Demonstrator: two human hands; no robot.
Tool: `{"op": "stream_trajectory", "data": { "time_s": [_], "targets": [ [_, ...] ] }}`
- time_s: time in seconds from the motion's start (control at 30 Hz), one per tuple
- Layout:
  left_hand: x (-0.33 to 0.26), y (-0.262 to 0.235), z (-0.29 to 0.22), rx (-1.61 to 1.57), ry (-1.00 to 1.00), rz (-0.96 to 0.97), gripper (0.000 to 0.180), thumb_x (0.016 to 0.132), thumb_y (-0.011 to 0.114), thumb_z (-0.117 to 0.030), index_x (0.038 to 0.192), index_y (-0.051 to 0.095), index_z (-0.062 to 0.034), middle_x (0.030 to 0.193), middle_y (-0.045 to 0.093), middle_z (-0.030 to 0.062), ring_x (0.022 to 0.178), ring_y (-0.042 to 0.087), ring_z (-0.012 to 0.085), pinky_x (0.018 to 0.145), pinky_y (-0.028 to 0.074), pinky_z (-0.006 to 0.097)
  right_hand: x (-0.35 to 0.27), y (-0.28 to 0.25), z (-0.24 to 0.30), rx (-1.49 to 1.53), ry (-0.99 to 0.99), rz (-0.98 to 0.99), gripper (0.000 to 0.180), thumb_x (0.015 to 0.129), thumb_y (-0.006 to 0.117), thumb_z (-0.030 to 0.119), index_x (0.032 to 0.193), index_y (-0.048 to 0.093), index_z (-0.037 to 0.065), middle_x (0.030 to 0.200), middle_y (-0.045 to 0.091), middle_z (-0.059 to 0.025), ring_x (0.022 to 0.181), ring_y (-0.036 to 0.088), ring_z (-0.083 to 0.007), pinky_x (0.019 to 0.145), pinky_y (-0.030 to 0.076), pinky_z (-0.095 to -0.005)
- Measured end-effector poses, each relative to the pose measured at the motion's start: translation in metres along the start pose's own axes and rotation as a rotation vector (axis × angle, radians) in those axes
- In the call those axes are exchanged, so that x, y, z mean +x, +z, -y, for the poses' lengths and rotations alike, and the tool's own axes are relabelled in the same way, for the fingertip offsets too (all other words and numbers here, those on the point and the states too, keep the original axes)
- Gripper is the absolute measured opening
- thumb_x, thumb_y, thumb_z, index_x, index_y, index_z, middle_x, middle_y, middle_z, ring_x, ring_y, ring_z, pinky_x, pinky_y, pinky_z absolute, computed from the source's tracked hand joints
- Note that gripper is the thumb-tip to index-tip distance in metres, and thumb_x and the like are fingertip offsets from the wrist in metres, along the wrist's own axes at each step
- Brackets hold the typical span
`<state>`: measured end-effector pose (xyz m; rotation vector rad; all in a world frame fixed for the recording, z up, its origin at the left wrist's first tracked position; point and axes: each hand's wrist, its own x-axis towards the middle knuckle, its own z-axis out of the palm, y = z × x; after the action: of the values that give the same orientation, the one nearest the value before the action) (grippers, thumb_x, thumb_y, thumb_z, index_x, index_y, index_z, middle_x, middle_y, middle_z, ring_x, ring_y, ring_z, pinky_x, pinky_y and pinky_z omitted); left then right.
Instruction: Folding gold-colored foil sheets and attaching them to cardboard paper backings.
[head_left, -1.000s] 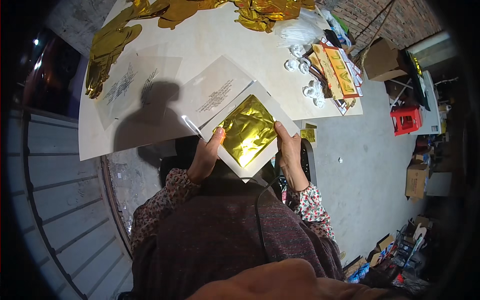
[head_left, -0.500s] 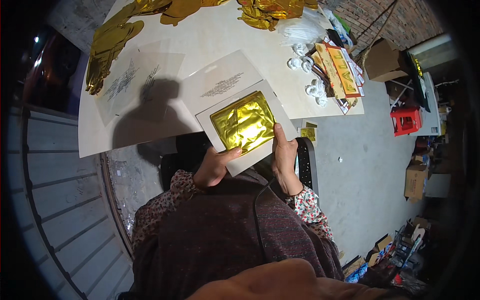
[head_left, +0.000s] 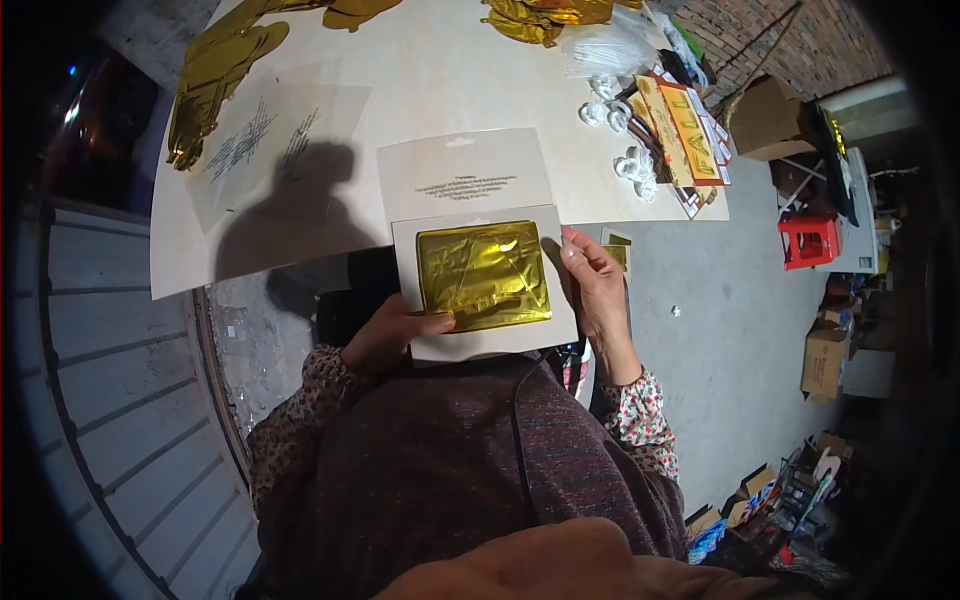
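A folded gold foil balloon packet (head_left: 484,275) lies flat on a white card (head_left: 408,255) with a hang hole in its top edge. My left hand (head_left: 385,335) grips the card's lower left, its thumb pressing the foil's corner and its other fingers hidden beneath. At the card's upper right edge my right hand (head_left: 598,285) has thumb and forefinger pinched together. Whether it also catches plastic there, I cannot tell. Beyond the card, overlapped by it, is a clear plastic bag (head_left: 400,175) with small dark print and a hang hole, reaching over the table's near edge.
On the pale table (head_left: 430,60), flat clear bags (head_left: 330,105) lie to the left. Gold foil balloons (head_left: 225,80) line the far left. White ribbon rolls (head_left: 605,115) and colourful printed cards (head_left: 685,135) sit at the right. A red stool (head_left: 810,242) stands on the floor.
The card and foil have turned upright from a tilt, and the bag has turned with them. My right thumb has left the foil for the card's upper right edge. My left hand has shifted left.
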<state>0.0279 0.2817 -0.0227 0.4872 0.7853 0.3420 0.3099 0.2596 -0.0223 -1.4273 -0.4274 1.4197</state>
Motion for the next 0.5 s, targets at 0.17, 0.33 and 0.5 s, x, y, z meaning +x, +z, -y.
{"op": "stream_trajectory", "data": {
  "time_s": [0.17, 0.33, 0.5],
  "targets": [
    [-0.003, 0.004, 0.007, 0.035, 0.067, -0.035, 0.042, 0.087, 0.063, -0.011, 0.126, 0.056, 0.0025, 0.119, 0.063, 0.0105, 0.110, 0.058, 0.0175, 0.094, 0.046, 0.032, -0.014, 0.002, -0.010, 0.069, 0.062, 0.101, 0.029, 0.089, 0.068, 0.003, 0.116, 0.063, -0.005, 0.101, 0.070, -0.0082, 0.090, 0.064, -0.0106, 0.082, 0.051, -0.0249],
    [-0.002, 0.000, 0.011, 0.126, 0.078, -0.073, 0.039, 0.088, 0.063, -0.011, 0.122, 0.057, 0.0042, 0.115, 0.065, 0.0097, 0.106, 0.060, 0.0166, 0.094, 0.047, 0.032, -0.015, -0.028, -0.034, 0.031, 0.130, 0.092, 0.025, 0.090, 0.068, 0.010, 0.112, 0.065, -0.002, 0.104, 0.069, -0.0065, 0.092, 0.064, -0.0126, 0.086, 0.050, -0.0266],
    [-0.010, 0.002, 0.000, -0.020, 0.037, -0.061, 0.038, 0.087, 0.065, -0.013, 0.121, 0.058, 0.0039, 0.114, 0.065, 0.0103, 0.104, 0.061, 0.0171, 0.093, 0.047, 0.033, -0.009, 0.003, -0.003, 0.146, 0.202, 0.186, 0.037, 0.086, 0.072, 0.013, 0.120, 0.060, 0.003, 0.117, 0.065, -0.0076, 0.103, 0.062, -0.0144, 0.089, 0.050, -0.0277]
  ]
}}
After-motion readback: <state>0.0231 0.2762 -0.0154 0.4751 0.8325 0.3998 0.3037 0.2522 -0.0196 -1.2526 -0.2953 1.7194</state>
